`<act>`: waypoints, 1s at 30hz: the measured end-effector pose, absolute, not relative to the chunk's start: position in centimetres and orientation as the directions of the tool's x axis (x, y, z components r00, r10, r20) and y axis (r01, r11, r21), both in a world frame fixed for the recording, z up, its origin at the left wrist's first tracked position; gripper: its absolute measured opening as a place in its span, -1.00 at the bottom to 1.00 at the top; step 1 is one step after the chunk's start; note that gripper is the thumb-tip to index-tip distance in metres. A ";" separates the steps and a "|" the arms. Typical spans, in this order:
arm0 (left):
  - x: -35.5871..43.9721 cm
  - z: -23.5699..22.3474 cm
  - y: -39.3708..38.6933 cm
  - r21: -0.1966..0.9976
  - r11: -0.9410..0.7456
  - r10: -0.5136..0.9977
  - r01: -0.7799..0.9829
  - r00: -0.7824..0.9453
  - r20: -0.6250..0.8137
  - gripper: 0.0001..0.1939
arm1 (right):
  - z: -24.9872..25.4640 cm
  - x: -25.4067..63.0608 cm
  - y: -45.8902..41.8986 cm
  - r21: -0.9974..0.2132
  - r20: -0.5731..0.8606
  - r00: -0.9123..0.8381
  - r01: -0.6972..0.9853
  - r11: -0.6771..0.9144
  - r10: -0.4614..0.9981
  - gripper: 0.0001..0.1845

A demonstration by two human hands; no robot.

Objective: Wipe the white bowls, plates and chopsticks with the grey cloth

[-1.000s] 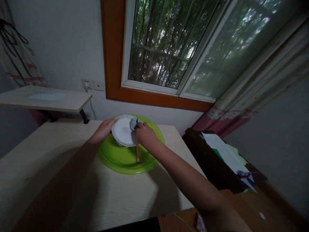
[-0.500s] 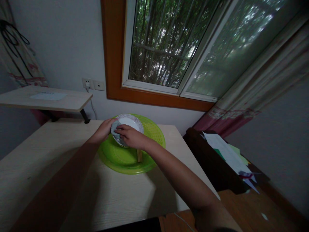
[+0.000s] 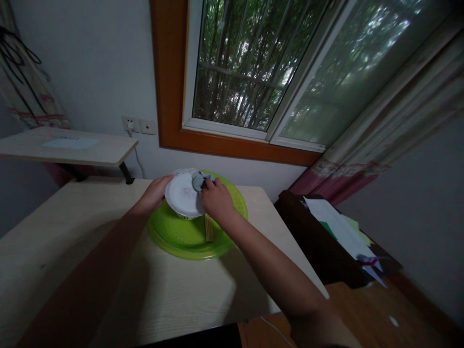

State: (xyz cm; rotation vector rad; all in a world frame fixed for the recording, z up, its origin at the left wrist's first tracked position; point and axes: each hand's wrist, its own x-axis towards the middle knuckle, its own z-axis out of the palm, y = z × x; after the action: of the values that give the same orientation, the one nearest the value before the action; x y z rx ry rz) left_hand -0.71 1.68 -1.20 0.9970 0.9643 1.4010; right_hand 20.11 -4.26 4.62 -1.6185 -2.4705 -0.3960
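My left hand (image 3: 156, 191) grips the left rim of a white plate (image 3: 183, 194), with the thumb along its edge. The plate is tilted over a lime-green plastic basin (image 3: 170, 241). In my right hand (image 3: 216, 197) is a bunched grey cloth (image 3: 198, 181), pressed against the plate's upper right rim. A patterned bowl (image 3: 186, 217) partly shows beneath the plate, mostly hidden by it. Wooden chopsticks (image 3: 209, 231) lie in the basin, just below my right hand; their upper ends are covered.
The basin stands on a pale wooden table (image 3: 181, 295) against the wall. At the left a raised shelf (image 3: 90, 151) bears a paper sheet (image 3: 70, 143). Papers (image 3: 337, 227) lie on a dark piece of furniture to the right. A window is above.
My right hand has moved the cloth from the plate's left side across to its upper right rim. The plate has shifted slightly left and changed its tilt.
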 end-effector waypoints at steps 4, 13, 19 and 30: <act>-0.9 -1.4 1.9 0.953 -0.100 0.993 -0.287 -0.086 0.079 -0.61 | 5.4 21.0 -5.1 0.100 0.113 -0.482 0.875 0.473 0.869 -0.49; -1.0 -1.6 2.2 0.957 -0.094 0.993 -0.274 -0.100 0.069 -0.65 | 6.4 19.7 -5.3 -0.341 0.085 -0.844 0.474 0.812 0.529 -0.62; -1.1 -1.8 2.5 0.939 -0.055 0.998 -0.341 -0.045 0.043 -0.73 | 4.4 17.3 -3.4 -0.195 0.227 -0.844 0.449 0.872 0.485 -0.56; -0.1 -1.0 2.0 0.930 -0.071 0.994 -0.360 0.048 0.095 -0.60 | 4.1 17.5 -2.6 0.097 0.385 -0.584 0.796 0.597 0.715 -0.54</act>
State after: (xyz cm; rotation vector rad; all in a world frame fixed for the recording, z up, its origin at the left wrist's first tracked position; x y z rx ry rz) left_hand -0.14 2.05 -0.95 1.0238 0.8491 1.3736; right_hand 17.46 -2.63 4.10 -1.2299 -2.5221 -0.3740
